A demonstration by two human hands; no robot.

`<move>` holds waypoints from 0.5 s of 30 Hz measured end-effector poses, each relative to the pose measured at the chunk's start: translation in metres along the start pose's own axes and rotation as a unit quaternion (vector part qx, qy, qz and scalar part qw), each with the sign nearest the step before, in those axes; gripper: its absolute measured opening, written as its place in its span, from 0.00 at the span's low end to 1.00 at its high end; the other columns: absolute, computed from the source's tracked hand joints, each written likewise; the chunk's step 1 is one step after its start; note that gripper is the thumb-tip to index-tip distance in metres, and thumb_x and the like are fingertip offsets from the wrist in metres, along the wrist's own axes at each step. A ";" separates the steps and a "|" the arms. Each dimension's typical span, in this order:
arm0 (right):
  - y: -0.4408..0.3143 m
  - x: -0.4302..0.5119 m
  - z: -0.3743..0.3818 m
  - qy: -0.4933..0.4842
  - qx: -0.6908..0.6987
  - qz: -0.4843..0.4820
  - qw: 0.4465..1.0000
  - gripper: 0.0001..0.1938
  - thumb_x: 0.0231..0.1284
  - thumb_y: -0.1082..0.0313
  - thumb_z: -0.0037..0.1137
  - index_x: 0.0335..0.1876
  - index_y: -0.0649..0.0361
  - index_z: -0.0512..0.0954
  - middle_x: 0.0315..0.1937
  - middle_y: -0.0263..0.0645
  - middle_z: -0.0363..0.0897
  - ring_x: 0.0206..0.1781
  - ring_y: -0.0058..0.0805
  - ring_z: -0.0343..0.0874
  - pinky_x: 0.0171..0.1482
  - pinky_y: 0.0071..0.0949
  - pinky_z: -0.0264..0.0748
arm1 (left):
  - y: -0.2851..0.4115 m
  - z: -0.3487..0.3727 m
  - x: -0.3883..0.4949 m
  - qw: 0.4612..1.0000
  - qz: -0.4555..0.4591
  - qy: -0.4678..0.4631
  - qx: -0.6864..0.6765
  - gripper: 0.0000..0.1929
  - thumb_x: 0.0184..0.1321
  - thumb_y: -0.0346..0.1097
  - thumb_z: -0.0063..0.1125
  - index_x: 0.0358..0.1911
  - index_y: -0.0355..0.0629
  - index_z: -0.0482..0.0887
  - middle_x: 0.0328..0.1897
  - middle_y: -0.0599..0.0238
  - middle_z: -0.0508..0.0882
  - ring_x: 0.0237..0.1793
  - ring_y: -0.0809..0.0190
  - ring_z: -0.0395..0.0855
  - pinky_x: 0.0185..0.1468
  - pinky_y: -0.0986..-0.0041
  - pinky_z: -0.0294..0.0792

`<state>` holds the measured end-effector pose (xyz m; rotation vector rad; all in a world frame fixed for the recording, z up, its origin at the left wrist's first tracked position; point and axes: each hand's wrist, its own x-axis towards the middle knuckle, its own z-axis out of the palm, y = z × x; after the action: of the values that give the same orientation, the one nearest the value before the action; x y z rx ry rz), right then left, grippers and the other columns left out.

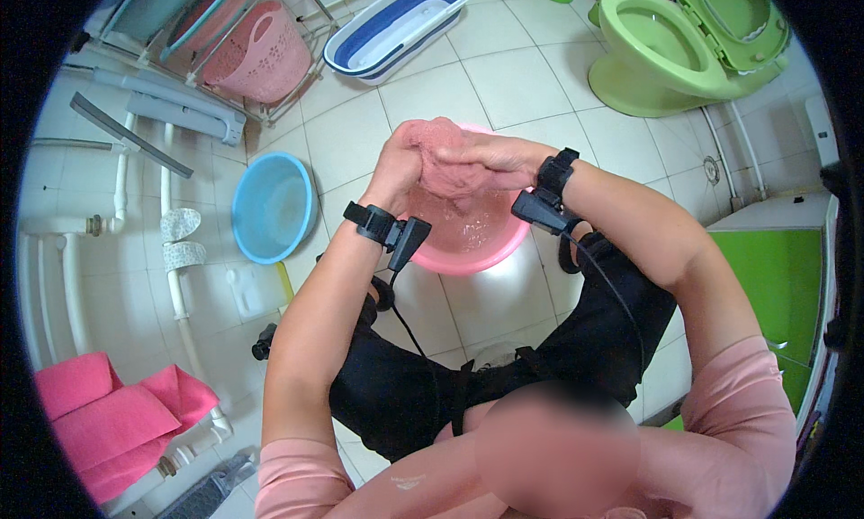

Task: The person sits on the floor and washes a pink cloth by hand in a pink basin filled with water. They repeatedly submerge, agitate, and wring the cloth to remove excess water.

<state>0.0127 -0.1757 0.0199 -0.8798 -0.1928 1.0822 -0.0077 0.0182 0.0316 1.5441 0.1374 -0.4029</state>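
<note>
Both my hands grip a wet, bunched pink cloth (449,171) above a pink plastic basin (482,262). My left hand (397,160) holds its left side, with the fingers partly hidden by the folds. From the right, my right hand (496,158) presses across the cloth, thumb on top. Soapy-looking froth shows on the cloth's upper part. Its lower end hangs toward the water (469,225) in the basin; whether it touches the surface I cannot tell. A black strap with a small device sits on each wrist, and a cable runs from each.
Left of the basin stand a blue basin (273,208) and a white plastic jug (253,289). A collapsible tub (398,29) and a rack with a pink basket (260,60) are ahead. A green toilet (648,53) is at the upper right, a green cabinet (766,283) at the right.
</note>
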 end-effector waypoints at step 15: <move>0.002 0.012 -0.015 0.089 -0.031 0.110 0.989 0.13 0.67 0.61 0.58 0.53 0.54 0.80 0.43 0.31 0.87 0.42 0.18 0.86 0.36 0.25 0.83 | 0.001 -0.025 -0.036 0.806 0.269 -0.057 0.525 0.53 0.45 0.21 0.65 0.79 0.51 0.55 0.81 0.40 0.53 0.75 0.39 0.65 0.73 0.60 0.69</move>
<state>0.0252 -0.1737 0.0055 -1.0676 0.0211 1.1998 -0.0364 0.0489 0.0436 2.5308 -0.7371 -0.0825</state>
